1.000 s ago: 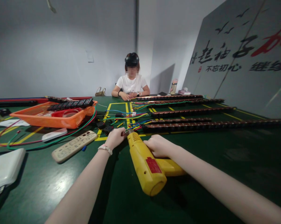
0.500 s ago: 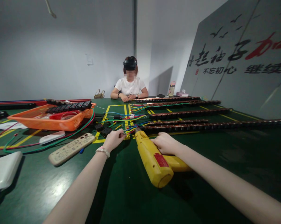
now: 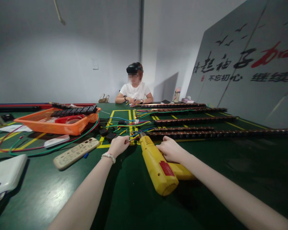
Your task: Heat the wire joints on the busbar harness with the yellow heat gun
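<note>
"What does the surface show, from the left?"

"A white box-shaped device (image 3: 10,175), an orange basket (image 3: 71,129) and a beige power strip (image 3: 76,154) on a green table (image 3: 120,201) marked with yellow lines (image 3: 121,111). Across it a co-worker (image 3: 135,91) in white sits before a pale wall (image 3: 62,70). Long black strips (image 3: 218,133) with coppery edges stretch right, in front of a grey panel (image 3: 230,54) with brush lettering."

"And the hands?"

"The left hand (image 3: 120,145) has its thumb and fingers pinched together on thin wires (image 3: 134,138); how many, I can't tell. The right hand (image 3: 171,149) is curled tight at the handle (image 3: 182,172) of a heat gun (image 3: 153,159), its wrap partly hidden."

"How do the wires and gun look?"

"The wires, red and yellow among them, lie between the left hand and the nearest strips. The gun is yellow, slotted near its nozzle (image 3: 141,134), with a red patch (image 3: 167,168) toward its back. It sits between the hands, nozzle pointing toward the wires."
</note>
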